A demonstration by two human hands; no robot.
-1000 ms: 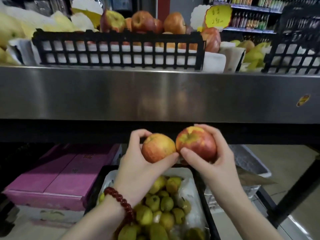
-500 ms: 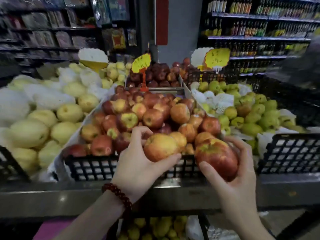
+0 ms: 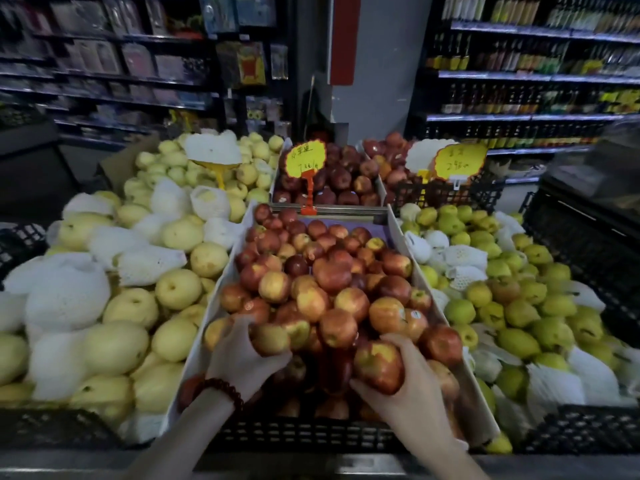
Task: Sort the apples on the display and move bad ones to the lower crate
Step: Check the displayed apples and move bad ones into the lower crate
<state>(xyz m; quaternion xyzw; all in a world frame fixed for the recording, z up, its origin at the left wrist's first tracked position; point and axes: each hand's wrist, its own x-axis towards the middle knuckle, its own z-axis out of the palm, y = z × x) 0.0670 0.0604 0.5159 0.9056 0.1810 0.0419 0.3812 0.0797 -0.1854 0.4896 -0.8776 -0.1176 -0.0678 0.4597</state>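
Gripping yellowish-red apple (image 3: 269, 338) in left hand (image 3: 242, 362), fingers curled round it, at near-left of apple crate (image 3: 304, 434). Right hand (image 3: 412, 386) clasping red apple (image 3: 379, 367), fingers wrapped underneath, at crate's near-right. Both apples low over heaped apples (image 3: 329, 271). Beaded bracelet (image 3: 221, 388) on left wrist.

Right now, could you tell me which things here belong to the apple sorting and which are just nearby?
Job: left hand holding a yellowish apple; right hand holding a red apple; apple crate.
Nearby: yellow pears, green pears, dark apples, price signs.
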